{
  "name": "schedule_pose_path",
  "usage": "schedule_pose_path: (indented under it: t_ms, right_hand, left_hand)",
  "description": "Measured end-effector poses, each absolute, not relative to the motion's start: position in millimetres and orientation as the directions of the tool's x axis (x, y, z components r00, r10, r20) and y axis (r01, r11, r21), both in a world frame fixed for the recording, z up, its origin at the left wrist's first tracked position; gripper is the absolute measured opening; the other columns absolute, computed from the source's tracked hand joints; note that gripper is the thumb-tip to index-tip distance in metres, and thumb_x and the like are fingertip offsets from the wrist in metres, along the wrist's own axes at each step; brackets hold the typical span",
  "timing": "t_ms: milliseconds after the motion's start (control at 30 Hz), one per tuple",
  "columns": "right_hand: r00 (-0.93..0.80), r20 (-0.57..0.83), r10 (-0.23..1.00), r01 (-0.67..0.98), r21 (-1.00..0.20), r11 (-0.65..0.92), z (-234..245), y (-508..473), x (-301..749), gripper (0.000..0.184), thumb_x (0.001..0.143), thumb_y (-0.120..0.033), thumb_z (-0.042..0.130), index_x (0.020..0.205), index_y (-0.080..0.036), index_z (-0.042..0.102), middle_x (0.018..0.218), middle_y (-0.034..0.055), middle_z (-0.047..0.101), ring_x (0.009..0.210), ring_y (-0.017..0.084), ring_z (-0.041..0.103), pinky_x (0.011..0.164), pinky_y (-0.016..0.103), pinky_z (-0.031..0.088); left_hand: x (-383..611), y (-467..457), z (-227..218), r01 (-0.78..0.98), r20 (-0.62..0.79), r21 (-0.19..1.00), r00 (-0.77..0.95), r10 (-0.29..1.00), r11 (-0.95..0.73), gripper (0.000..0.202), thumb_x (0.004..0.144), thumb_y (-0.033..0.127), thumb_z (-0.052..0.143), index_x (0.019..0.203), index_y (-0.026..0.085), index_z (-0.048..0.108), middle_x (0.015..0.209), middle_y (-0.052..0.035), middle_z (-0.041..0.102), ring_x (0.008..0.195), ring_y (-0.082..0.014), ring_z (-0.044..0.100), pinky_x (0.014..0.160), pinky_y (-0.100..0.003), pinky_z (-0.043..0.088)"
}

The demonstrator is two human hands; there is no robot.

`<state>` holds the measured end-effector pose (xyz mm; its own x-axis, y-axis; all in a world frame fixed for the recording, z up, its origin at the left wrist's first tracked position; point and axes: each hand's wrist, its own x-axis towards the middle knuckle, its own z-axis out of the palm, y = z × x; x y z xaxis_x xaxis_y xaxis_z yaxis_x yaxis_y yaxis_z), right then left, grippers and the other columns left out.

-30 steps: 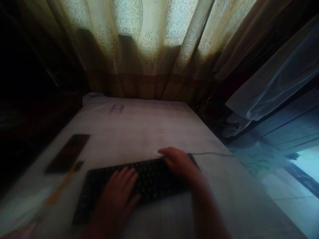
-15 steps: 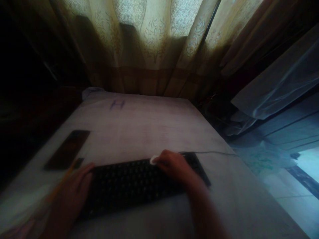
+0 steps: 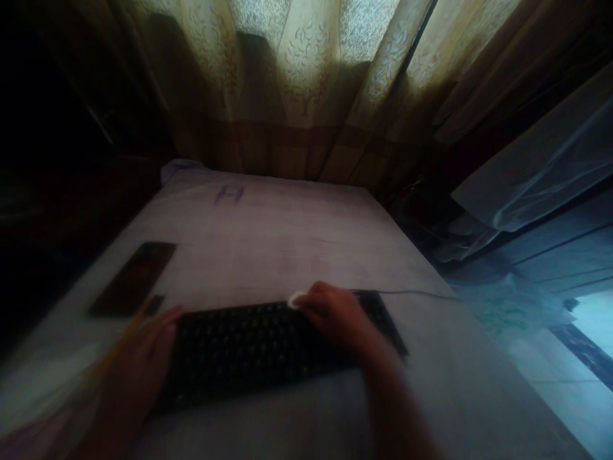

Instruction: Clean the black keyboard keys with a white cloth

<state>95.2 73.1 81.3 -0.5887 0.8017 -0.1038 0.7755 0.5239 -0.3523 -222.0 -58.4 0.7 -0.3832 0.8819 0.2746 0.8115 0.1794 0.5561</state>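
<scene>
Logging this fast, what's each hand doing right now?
Left hand: open, flat against the keyboard's left end.
Right hand: closed on a small white thing, at the keyboard's far edge.

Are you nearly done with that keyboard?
Done: the keyboard lies flat on the table. In hand: the left hand rests at its left end, and the right hand holds a small white thing against its top edge. Left: hard to say, the keys are too dark and blurred to judge.

A matt black plastic keyboard (image 3: 268, 348) is seen on a smooth, pale cloth-covered table (image 3: 287, 243); patterned woven fabric forms the curtain (image 3: 311, 83).
</scene>
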Motion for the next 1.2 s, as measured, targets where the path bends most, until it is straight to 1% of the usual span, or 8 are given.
schedule_pose_path:
  t_ms: [67,167,300,500,733,900,1067,1200]
  right_hand:
    - [-0.619,-0.122,0.776,0.758,-0.354,0.548,80.0,71.7,87.0,0.029,0.092,-0.018,0.061,0.113,-0.032,0.075,0.101,0.0041,0.072,0.085,0.018,0.068,0.076,0.027,0.046]
    - [-0.607,-0.155,0.780,0.776,-0.327,0.539,78.4,74.3,86.2,0.028,0.091,-0.018,0.062,0.111,-0.031,0.077,0.100,0.0051,0.073,0.084,0.019,0.068,0.075,0.027,0.045]
    - [-0.552,-0.184,0.813,0.816,-0.319,0.482,78.6,81.4,100.9,0.029,0.089,-0.016,0.063,0.108,-0.032,0.078,0.101,0.0048,0.074,0.089,0.021,0.069,0.077,0.028,0.047]
    - [-0.478,-0.236,0.846,0.864,-0.303,0.403,84.2,85.3,116.0,0.029,0.087,-0.014,0.063,0.105,-0.031,0.079,0.101,0.0047,0.075,0.093,0.022,0.069,0.082,0.030,0.047]
    - [-0.566,-0.090,0.820,0.812,-0.230,0.536,78.1,76.7,81.2,0.035,0.093,-0.015,0.055,0.117,-0.031,0.074,0.104,0.0063,0.069,0.086,0.020,0.065,0.072,0.029,0.043]
    - [-0.564,-0.119,0.817,0.823,-0.168,0.543,68.9,70.7,63.7,0.032,0.096,-0.016,0.049,0.108,-0.027,0.076,0.099,0.0097,0.068,0.085,0.022,0.061,0.070,0.031,0.041]
    - [-0.580,-0.158,0.799,0.814,-0.145,0.562,73.9,67.5,65.5,0.031,0.097,-0.018,0.047,0.105,-0.023,0.076,0.098,0.0118,0.067,0.084,0.022,0.061,0.069,0.032,0.042]
    - [-0.587,-0.171,0.791,0.809,-0.133,0.572,80.0,63.8,65.1,0.031,0.096,-0.015,0.046,0.100,-0.020,0.077,0.095,0.0124,0.067,0.081,0.023,0.062,0.068,0.032,0.042]
  left_hand:
    - [-222.5,-58.9,-0.3,0.815,0.280,0.551,-0.384,0.880,0.180,0.050,0.093,0.057,0.035,0.111,0.024,0.068,0.120,-0.0082,0.073,0.118,-0.0303,0.065,0.105,-0.050,0.050]
    - [-221.5,-59.6,-0.2,0.817,0.285,0.550,-0.380,0.880,0.175,0.051,0.093,0.057,0.034,0.112,0.023,0.068,0.120,-0.0085,0.073,0.117,-0.0303,0.066,0.105,-0.050,0.050]
    - [-218.0,-59.4,3.6,0.816,0.287,0.558,-0.360,0.888,0.150,0.048,0.095,0.054,0.035,0.111,0.023,0.068,0.121,-0.0088,0.073,0.119,-0.0293,0.065,0.107,-0.050,0.048]
    - [-217.1,-58.5,4.4,0.814,0.288,0.558,-0.371,0.883,0.161,0.046,0.094,0.053,0.036,0.109,0.023,0.068,0.119,-0.0073,0.074,0.117,-0.0283,0.066,0.104,-0.049,0.051]
    - [-218.5,-56.7,-4.9,0.822,0.356,0.564,-0.327,0.875,0.077,0.050,0.095,0.057,0.036,0.109,0.022,0.069,0.120,-0.0082,0.073,0.117,-0.0290,0.066,0.103,-0.050,0.052]
    - [-218.6,-57.0,-5.6,0.816,0.319,0.571,-0.317,0.893,0.086,0.051,0.094,0.059,0.037,0.112,0.024,0.069,0.124,-0.0076,0.071,0.118,-0.0294,0.065,0.106,-0.053,0.048]
    - [-214.9,-56.3,-0.8,0.808,0.284,0.580,-0.322,0.903,0.106,0.050,0.093,0.058,0.038,0.112,0.023,0.069,0.124,-0.0089,0.071,0.118,-0.0307,0.065,0.105,-0.054,0.049]
    - [-212.0,-56.2,1.4,0.806,0.293,0.582,-0.333,0.896,0.109,0.047,0.093,0.056,0.039,0.112,0.025,0.069,0.124,-0.0081,0.071,0.118,-0.0301,0.065,0.104,-0.052,0.050]
